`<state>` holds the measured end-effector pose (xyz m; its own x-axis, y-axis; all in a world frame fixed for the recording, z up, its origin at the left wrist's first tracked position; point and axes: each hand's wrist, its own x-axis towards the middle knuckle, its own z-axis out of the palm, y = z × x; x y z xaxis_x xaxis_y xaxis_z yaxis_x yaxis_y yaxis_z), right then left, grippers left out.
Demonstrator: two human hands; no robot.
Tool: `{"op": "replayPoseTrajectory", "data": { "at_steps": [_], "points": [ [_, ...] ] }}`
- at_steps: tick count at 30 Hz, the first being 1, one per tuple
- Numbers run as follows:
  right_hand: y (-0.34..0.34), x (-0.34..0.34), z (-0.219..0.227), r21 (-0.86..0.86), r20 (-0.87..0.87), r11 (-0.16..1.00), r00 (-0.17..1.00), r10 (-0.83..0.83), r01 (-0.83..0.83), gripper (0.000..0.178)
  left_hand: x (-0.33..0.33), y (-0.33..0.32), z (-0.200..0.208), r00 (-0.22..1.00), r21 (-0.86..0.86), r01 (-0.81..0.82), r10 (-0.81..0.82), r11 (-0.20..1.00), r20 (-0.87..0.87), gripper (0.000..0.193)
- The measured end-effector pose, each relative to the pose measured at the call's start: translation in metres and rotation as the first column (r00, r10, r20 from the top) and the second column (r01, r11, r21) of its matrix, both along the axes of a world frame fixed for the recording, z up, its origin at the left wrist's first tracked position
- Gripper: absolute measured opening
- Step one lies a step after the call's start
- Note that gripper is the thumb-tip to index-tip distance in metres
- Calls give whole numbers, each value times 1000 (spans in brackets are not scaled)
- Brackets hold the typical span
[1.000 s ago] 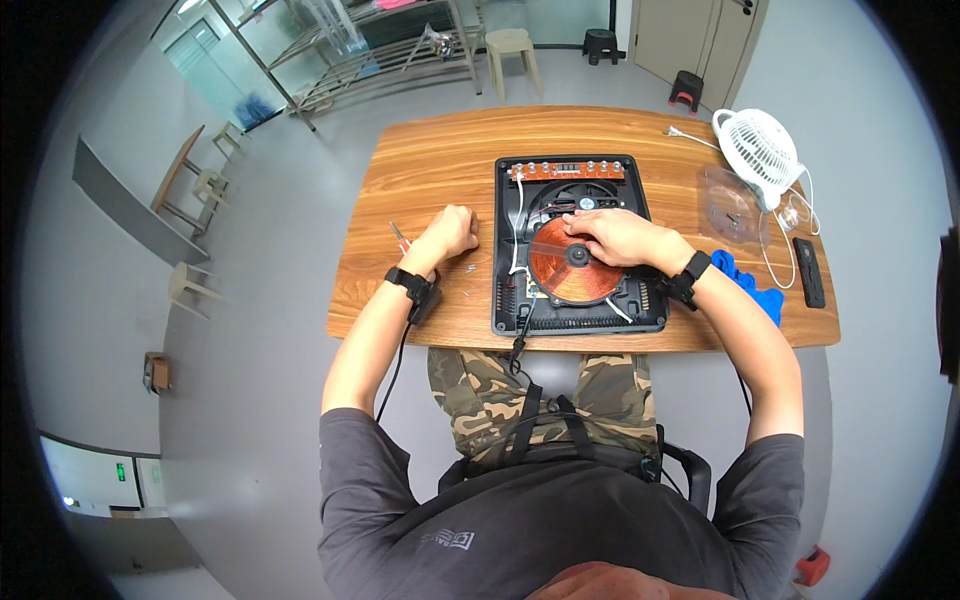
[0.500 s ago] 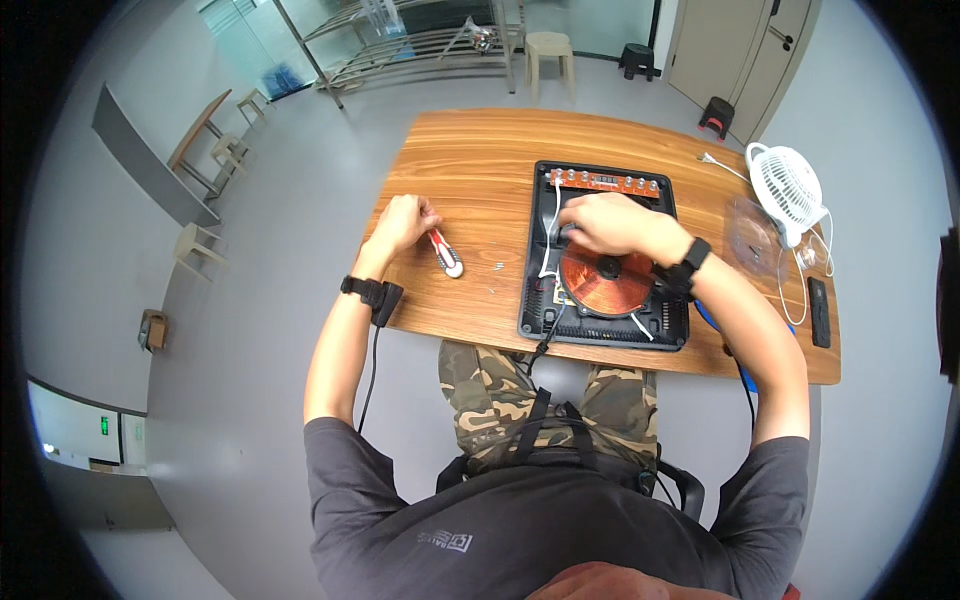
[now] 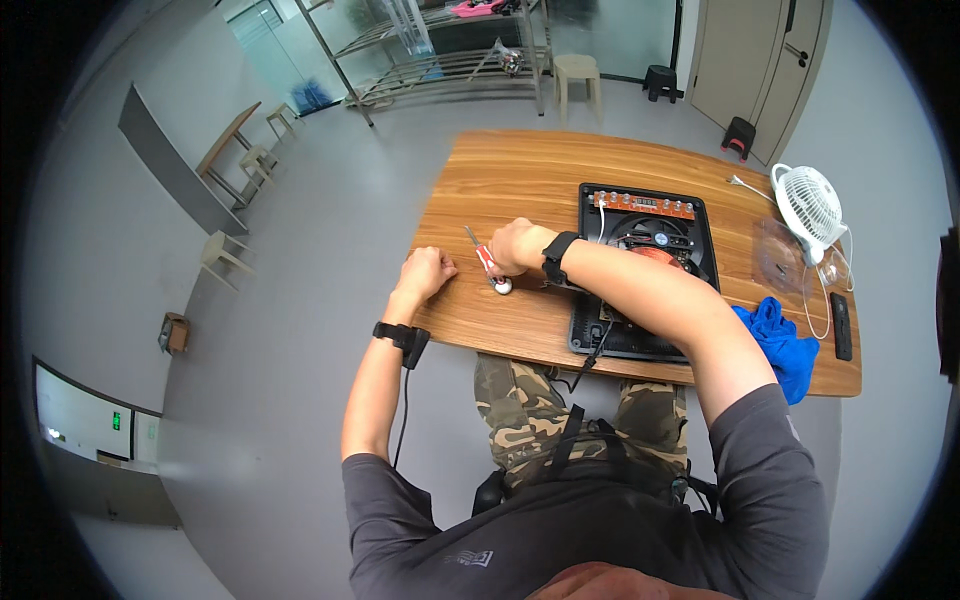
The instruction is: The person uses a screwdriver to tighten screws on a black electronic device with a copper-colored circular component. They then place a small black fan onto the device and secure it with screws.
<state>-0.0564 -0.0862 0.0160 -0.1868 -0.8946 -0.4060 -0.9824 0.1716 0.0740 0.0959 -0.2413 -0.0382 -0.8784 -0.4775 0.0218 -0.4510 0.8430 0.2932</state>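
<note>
A screwdriver (image 3: 487, 262) with a red and white handle lies slantwise on the table, its thin shaft pointing away and to the left. My right hand (image 3: 516, 246) reaches across to the left, its fingers closed at the handle and partly hidden. Left of it, my left hand (image 3: 428, 271) rests at the table's edge with curled fingers; whatever they may hold is hidden. Under my right forearm sits an opened induction cooker (image 3: 705, 300) in a black housing. Its copper coil (image 3: 655, 256) is mostly covered by the arm; an orange circuit board (image 3: 645, 205) runs along its far side.
At the table's right stand a white fan (image 3: 808, 205) and a clear plastic container (image 3: 780, 258). A black bar-shaped object (image 3: 841, 326) lies near a blue cloth (image 3: 785, 345) at the near right edge. A black cable (image 3: 597, 345) hangs from the cooker over the near edge.
My right hand has left the cooker and moved left to the screwdriver. My left hand has come off the screwdriver and moved nearer me. The view has shifted, and more blue cloth shows.
</note>
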Motion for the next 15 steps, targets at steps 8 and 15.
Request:
{"op": "replayPoseTrajectory", "data": {
  "at_steps": [8,15],
  "points": [
    [-15,19,-32,21,-23,997,997,-75,75,56,-3,9,-7,1000,46,-19,20,999,-21,20],
    [-18,20,-45,-231,94,963,988,-121,140,39,10,-2,-6,998,-17,-40,39,999,-49,20]
  ]
}}
